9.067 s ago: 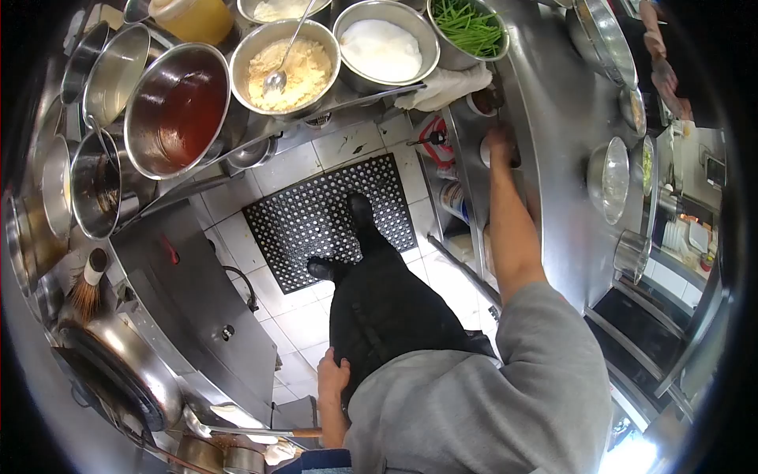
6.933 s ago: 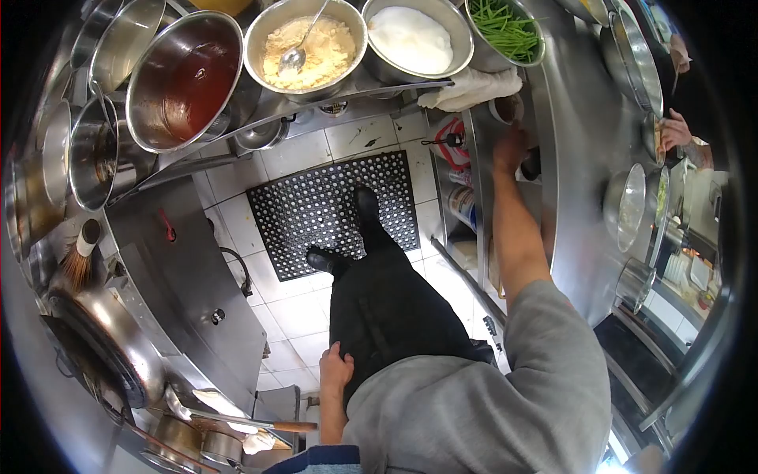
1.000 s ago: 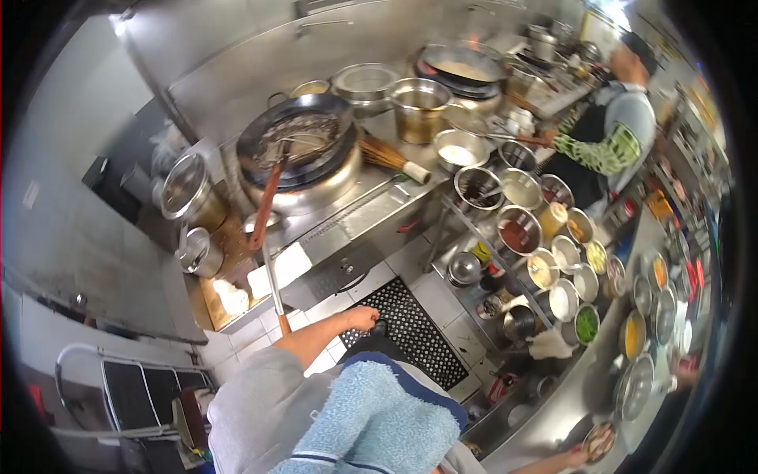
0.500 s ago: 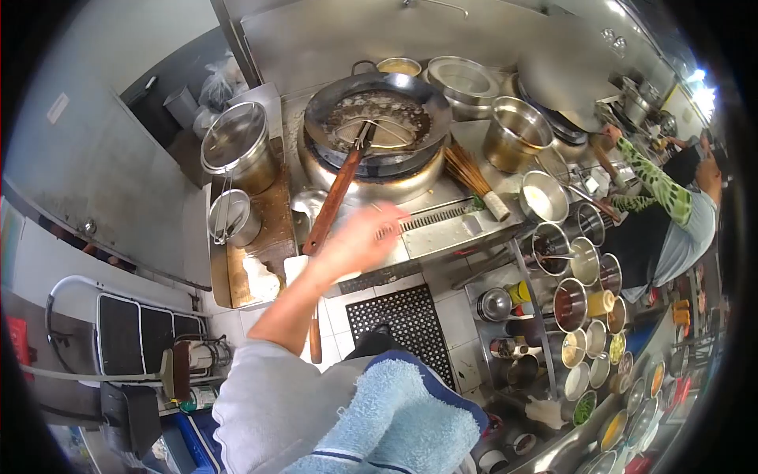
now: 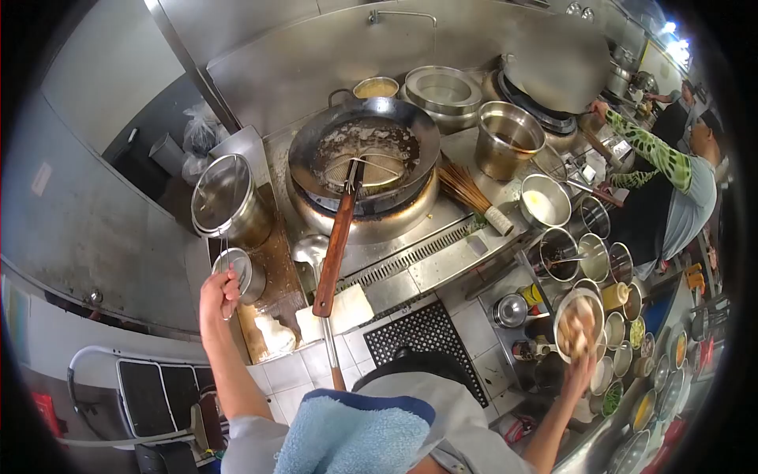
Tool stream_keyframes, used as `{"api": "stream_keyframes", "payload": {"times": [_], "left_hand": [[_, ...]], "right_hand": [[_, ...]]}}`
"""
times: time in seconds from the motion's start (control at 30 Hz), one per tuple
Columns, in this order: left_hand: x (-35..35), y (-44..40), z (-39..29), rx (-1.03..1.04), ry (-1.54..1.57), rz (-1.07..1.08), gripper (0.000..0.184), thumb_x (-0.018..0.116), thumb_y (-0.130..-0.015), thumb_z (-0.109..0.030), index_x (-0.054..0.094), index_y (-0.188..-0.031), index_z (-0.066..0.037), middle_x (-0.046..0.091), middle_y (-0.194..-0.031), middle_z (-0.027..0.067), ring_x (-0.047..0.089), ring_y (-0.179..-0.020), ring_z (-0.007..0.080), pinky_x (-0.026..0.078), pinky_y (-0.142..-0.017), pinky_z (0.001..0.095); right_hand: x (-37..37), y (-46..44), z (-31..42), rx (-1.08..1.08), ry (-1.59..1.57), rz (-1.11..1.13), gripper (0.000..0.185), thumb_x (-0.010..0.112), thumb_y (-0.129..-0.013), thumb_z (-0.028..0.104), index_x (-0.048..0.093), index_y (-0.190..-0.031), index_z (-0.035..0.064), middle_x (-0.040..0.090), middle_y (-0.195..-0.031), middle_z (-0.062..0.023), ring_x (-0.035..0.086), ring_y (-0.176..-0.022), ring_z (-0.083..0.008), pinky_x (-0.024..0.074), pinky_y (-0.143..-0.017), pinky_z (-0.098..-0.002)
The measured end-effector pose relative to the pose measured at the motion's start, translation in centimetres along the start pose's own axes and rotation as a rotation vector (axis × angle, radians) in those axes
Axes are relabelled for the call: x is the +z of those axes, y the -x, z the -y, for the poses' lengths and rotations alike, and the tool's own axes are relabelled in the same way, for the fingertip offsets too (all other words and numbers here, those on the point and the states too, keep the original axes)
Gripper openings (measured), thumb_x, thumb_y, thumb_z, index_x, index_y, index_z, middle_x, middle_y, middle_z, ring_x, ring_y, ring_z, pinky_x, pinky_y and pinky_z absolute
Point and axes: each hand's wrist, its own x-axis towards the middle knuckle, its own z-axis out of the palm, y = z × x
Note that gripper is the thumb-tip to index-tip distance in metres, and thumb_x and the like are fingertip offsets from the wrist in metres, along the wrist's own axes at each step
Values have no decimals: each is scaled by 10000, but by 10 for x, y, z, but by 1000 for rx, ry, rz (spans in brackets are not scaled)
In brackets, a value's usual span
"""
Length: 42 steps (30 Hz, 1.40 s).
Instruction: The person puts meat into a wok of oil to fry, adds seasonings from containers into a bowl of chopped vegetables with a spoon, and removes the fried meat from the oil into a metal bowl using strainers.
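Observation:
My left hand (image 5: 219,296) is closed around the thin metal handle of a round strainer (image 5: 224,193), which rests over the tall pot (image 5: 257,217) at the left. Close by that hand is a smaller metal pot (image 5: 251,276). Over at the right, my right hand (image 5: 580,373) grips a metal bowl (image 5: 559,336) holding light-brown food pieces, blurred by motion. Between my hands, a wok (image 5: 306,142) with bubbling dark liquid sits on the burner. A wooden-handled wire strainer (image 5: 338,245) lies in it, its handle crossing a ladle (image 5: 310,248).
A bamboo brush (image 5: 467,189) and a deep metal pot (image 5: 505,162) stand right of the wok. Several ingredient containers line the right counter, including a white-filled bowl (image 5: 543,207). A co-worker (image 5: 681,197) stands at the far right. A perforated black mat (image 5: 430,344) covers the floor.
My left hand has moved left from in front of the wok and closed on the strainer handle. My right hand has come into view with the bowl of food. The view has shifted slightly.

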Motion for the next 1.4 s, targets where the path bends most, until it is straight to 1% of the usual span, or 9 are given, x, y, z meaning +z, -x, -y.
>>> {"api": "stream_keyframes", "payload": {"times": [0.27, 0.33, 0.5, 0.53, 0.6, 0.73, 0.93, 1.27, 1.4], "left_hand": [[135, 47, 17, 69, -47, 220, 251, 433, -839, -5, 438, -1090, -13, 433, -651, 11, 295, -418, 44, 207, -341, 203], [176, 48, 28, 22, -47, 300, 278, 440, -833, -2, 455, -1110, -9, 423, -637, 8, 289, -419, 41, 204, -344, 201], [278, 25, 70, -22, -171, 286, 295, 425, -828, -15, 438, -1123, -21, 389, -571, -1, 307, -404, 74, 175, -335, 235], [298, 32, 67, -54, -264, 235, 291, 424, -827, -28, 426, -1118, -25, 373, -546, -1, 307, -393, 81, 163, -328, 243], [327, 29, 72, -112, -228, 200, 233, 433, -823, -63, 407, -1052, -30, 330, -485, 0, 300, -364, 95, 132, -317, 252], [349, 9, 95, -120, -167, 309, 180, 410, -812, 13, 397, -979, -53, 405, -648, 29, 316, -432, 65, 205, -338, 219], [375, 4, 106, -105, -119, 284, 266, 397, -812, 11, 387, -1072, -43, 437, -740, 35, 339, -478, 68, 242, -367, 221], [391, -15, 103, -80, -43, 286, 233, 410, -799, 29, 391, -1023, -31, 440, -700, 40, 360, -487, 85, 257, -371, 237], [390, -19, 107, -45, -75, 233, 196, 406, -799, 31, 387, -983, -37, 433, -705, 45, 367, -502, 89, 270, -376, 242]], "right_hand": [[285, -126, 47, -132, 159, 547, 218, 489, -855, 191, 546, -1005, 44, 466, -590, 30, 381, -432, -37, 243, -351, -184], [356, -146, 67, -400, 349, 625, 196, 507, -828, 183, 552, -892, 3, 510, -596, -30, 461, -459, -91, 330, -389, -245], [514, -188, 84, -582, 615, 721, 264, 494, -785, 195, 537, -878, -49, 596, -683, -203, 617, -599, -285, 469, -550, -390], [555, -211, 61, -975, 788, 561, 271, 481, -790, 195, 549, -890, -47, 607, -799, -265, 615, -752, -383, 467, -661, -459], [589, -190, 74, -927, 909, 627, 254, 487, -791, 174, 582, -869, -48, 606, -876, -261, 589, -858, -402, 467, -748, -475], [640, -183, 67, -1270, 1141, 782, 193, 504, -786, 124, 615, -870, -9, 627, -886, -202, 623, -860, -335, 508, -736, -415], [671, -193, 50, -1710, 959, 846, 172, 501, -763, 86, 582, -875, -17, 637, -816, -157, 640, -708, -290, 519, -635, -382], [675, -192, 62, -1752, 1248, 849, 503, 480, -770, 78, 373, -1225, -107, 640, -732, -155, 642, -681, -282, 520, -606, -372], [677, -196, 72, -1803, 1124, 788, 444, 496, -764, 77, 416, -1155, -118, 645, -736, -160, 649, -685, -289, 527, -610, -368]]}}
